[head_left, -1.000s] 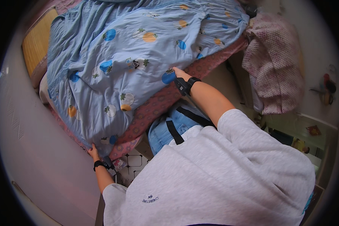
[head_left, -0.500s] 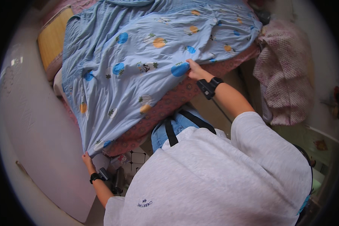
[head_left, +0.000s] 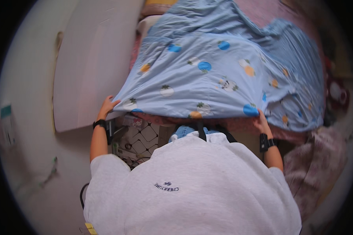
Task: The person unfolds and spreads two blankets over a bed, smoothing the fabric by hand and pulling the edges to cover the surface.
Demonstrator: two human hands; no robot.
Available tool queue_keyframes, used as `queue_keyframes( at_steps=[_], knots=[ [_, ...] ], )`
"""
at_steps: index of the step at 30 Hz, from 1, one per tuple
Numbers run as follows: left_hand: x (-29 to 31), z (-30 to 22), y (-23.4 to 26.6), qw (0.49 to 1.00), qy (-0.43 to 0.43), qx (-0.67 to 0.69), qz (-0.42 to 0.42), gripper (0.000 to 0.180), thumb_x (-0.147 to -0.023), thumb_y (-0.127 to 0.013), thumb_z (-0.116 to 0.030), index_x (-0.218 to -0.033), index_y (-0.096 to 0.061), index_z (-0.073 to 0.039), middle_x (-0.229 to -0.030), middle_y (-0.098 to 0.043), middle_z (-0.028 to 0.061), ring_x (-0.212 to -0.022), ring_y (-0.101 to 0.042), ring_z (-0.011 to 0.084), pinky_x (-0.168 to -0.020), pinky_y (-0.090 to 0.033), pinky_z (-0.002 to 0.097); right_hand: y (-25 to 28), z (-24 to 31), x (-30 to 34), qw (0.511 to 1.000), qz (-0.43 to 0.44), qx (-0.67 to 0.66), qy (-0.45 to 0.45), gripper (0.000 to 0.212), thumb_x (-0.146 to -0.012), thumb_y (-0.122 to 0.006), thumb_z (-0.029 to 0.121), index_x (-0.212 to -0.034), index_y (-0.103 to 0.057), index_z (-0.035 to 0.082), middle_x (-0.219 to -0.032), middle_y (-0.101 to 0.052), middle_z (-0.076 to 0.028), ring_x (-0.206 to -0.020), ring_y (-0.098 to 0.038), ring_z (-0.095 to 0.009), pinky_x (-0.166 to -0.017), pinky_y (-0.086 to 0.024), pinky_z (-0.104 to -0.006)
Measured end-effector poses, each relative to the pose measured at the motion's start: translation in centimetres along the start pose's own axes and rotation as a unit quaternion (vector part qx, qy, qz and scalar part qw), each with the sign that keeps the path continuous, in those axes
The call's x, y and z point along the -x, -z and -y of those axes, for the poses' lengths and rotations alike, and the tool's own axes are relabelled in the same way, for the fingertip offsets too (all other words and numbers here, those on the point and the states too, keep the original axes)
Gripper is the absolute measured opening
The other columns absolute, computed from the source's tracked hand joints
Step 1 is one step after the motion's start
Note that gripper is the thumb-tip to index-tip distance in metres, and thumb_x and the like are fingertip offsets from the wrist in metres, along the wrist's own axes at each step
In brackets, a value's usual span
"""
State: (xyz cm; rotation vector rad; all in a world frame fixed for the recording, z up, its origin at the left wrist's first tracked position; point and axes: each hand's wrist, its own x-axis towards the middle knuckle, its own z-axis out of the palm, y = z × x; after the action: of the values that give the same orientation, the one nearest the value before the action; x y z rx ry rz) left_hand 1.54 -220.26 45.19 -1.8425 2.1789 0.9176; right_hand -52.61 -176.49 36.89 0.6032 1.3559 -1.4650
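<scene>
A light blue blanket [head_left: 184, 82] printed with blue, white and orange fruit shapes is spread over the bed in front of me. At its near left corner, my left hand [head_left: 107, 106] pinches the edge. My right hand [head_left: 261, 122] grips the same near edge further right, beside a blue fruit print. Between the two hands the edge is stretched nearly straight, with folds running across the cloth. Right of my right hand the blanket lies rumpled. Both wrists wear black bands with small devices.
A pinkish bed sheet [head_left: 259, 9] shows at the far side. A tall pale panel [head_left: 92, 66] stands on the left, beside a white wall [head_left: 27, 58]. A purplish textured cover [head_left: 315, 164] hangs at the lower right. Patterned floor tiles [head_left: 145, 137] and some clutter lie below the bed edge.
The view has turned, so the blanket and bed sit further right. The held edge went from slanting to almost level across the view. Both hands still grip it.
</scene>
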Motion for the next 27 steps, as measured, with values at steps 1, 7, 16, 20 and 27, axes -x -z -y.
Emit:
queue_keyframes(
  at_steps=[1,7,16,20,27],
  knots=[
    [0.2,0.1,-0.3,1.000,0.002,0.007,0.008,0.067,-0.053,-0.064,-0.038,-0.099,-0.039,0.005,-0.093,-0.046,0.0193,-0.085,-0.046,0.0243,-0.073,-0.036,0.0298,-0.2,0.0,0.7,1.000,-0.003,0.022,-0.011,0.010,-0.068,-0.052,0.022,-0.066,-0.050,0.012,-0.058,-0.050,0.002,-0.052,-0.048,-0.010,-0.047,-0.040,-0.0209],
    [0.9,1.3,-2.0,0.992,0.039,0.089,0.077,0.053,-0.057,-0.062,-0.032,-0.091,-0.045,0.005,-0.084,-0.051,0.0141,-0.075,-0.048,0.0191,-0.066,-0.037,0.0273,4.0,0.2,-0.9,0.999,-0.004,0.038,-0.033,0.008,-0.068,-0.050,0.020,-0.066,-0.050,0.012,-0.059,-0.051,0.001,-0.055,-0.049,-0.011,-0.051,-0.041,-0.0220],
    [10.8,11.8,-7.6,0.952,0.272,0.139,-0.024,0.034,-0.061,-0.058,-0.026,-0.082,-0.048,-0.001,-0.075,-0.053,0.0090,-0.069,-0.050,0.0180,-0.057,-0.039,0.0275,6.3,-4.1,7.4,0.964,-0.034,0.246,-0.098,0.014,-0.064,-0.044,0.013,-0.070,-0.047,0.001,-0.070,-0.051,-0.011,-0.069,-0.050,-0.018,-0.059,-0.038,-0.0231],
    [6.7,5.8,-5.4,0.871,0.306,0.382,0.044,0.019,-0.066,-0.054,-0.023,-0.079,-0.050,-0.009,-0.071,-0.054,0.0021,-0.064,-0.052,0.0142,-0.056,-0.042,0.0253,10.7,-5.1,0.4,0.984,-0.006,-0.017,-0.180,0.020,-0.066,-0.043,0.014,-0.077,-0.046,-0.002,-0.073,-0.051,-0.013,-0.068,-0.050,-0.021,-0.059,-0.041,-0.0270],
    [-12.2,-10.7,6.9,0.909,-0.049,0.411,-0.045,0.041,-0.076,-0.033,-0.034,-0.094,-0.047,-0.001,-0.091,-0.050,0.0091,-0.086,-0.045,0.0169,-0.080,-0.031,0.0285,-5.0,20.0,0.4,0.983,0.105,0.106,0.104,0.019,-0.073,-0.038,0.025,-0.066,-0.047,0.010,-0.062,-0.050,-0.001,-0.059,-0.048,-0.015,-0.059,-0.041,-0.0275]
  ],
)
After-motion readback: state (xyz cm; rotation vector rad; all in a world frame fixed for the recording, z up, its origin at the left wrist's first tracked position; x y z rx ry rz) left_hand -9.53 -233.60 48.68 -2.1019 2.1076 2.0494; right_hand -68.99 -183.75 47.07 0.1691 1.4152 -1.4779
